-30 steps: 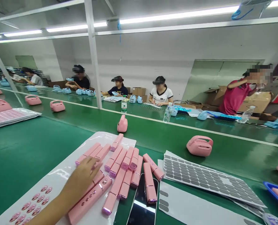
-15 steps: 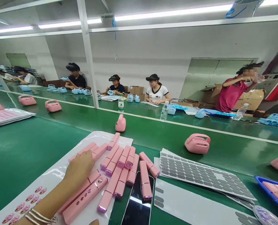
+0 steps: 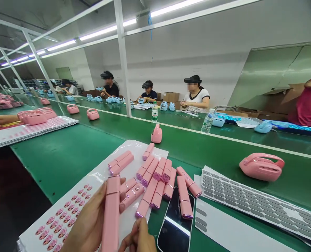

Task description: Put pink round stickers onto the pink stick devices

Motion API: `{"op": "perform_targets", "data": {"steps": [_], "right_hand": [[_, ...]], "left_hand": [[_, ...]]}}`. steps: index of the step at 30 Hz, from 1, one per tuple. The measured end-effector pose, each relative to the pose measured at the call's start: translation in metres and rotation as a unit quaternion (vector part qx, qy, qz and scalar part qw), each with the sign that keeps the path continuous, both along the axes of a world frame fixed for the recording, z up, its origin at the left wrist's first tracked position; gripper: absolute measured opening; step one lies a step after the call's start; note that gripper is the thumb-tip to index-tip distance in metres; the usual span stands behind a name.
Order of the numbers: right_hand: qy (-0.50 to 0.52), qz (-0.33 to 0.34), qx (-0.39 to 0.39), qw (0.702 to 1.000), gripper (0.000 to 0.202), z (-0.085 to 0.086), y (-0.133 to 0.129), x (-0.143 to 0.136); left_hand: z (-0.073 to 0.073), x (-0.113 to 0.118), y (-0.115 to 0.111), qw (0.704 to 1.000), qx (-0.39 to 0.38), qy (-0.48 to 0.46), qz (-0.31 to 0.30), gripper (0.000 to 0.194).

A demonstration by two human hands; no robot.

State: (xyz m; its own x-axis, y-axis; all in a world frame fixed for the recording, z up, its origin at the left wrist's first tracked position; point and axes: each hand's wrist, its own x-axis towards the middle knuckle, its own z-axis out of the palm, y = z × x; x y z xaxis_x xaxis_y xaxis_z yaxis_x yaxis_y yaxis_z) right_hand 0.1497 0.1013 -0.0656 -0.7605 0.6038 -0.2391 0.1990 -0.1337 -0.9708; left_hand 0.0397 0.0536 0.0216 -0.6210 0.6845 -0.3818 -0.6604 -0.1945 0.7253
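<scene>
My left hand (image 3: 88, 224) holds a long pink bar-shaped part (image 3: 110, 213) upright, lifted off the white sheet (image 3: 97, 175). My right hand (image 3: 138, 239) shows only its fingertips at the bottom edge, pinched beside the lower end of that part. Several more pink bar parts (image 3: 155, 178) lie in a loose pile on the sheet and the green belt (image 3: 66, 154). Small pink oval stickers (image 3: 63, 218) sit in rows on the sheet's near left corner.
A black phone (image 3: 175, 224) lies under one pink bar. Sheets of grey pads (image 3: 250, 199) lie to the right. Pink handled cases (image 3: 262, 167) stand on the belt. Water bottles (image 3: 207, 122) stand farther back. Other people work across the line and at far left.
My left hand has picked one pink bar out of the pile and raised it upright. My right hand has come in at the bottom. The view has swung left.
</scene>
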Motion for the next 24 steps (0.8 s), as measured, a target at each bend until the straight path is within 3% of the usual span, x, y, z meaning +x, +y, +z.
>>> {"op": "perform_targets", "data": {"steps": [3, 5, 7, 10, 13, 19, 24], "right_hand": [[0.072, -0.078, 0.056, 0.993, 0.042, 0.024, 0.013, 0.014], [0.124, -0.121, 0.063, 0.983, 0.036, 0.046, 0.024, 0.026], [0.149, -0.112, 0.037, 0.982, 0.034, 0.068, 0.034, 0.036], [0.168, -0.075, 0.003, 0.983, 0.035, 0.09, 0.04, 0.047], [0.169, -0.047, 0.019, 0.984, 0.034, 0.1, 0.041, 0.055], [0.08, -0.027, 0.125, 0.989, 0.024, 0.113, 0.035, 0.066], [-0.011, -0.029, 0.173, 0.984, 0.032, 0.123, 0.03, 0.068]], "left_hand": [[-0.003, 0.01, -0.012, 0.991, 0.031, -0.101, -0.088, 0.033], [-0.007, 0.015, -0.016, 0.985, 0.053, -0.117, -0.114, 0.038], [-0.011, 0.021, -0.017, 0.988, 0.028, -0.092, -0.123, 0.036], [-0.016, 0.036, -0.013, 0.985, -0.069, -0.043, -0.153, 0.038], [-0.018, 0.052, -0.007, 0.978, -0.118, -0.027, -0.172, 0.043], [-0.011, 0.073, -0.001, 0.971, -0.097, 0.004, -0.219, 0.054], [-0.003, 0.079, -0.002, 0.98, -0.02, -0.013, -0.199, 0.032]]}}
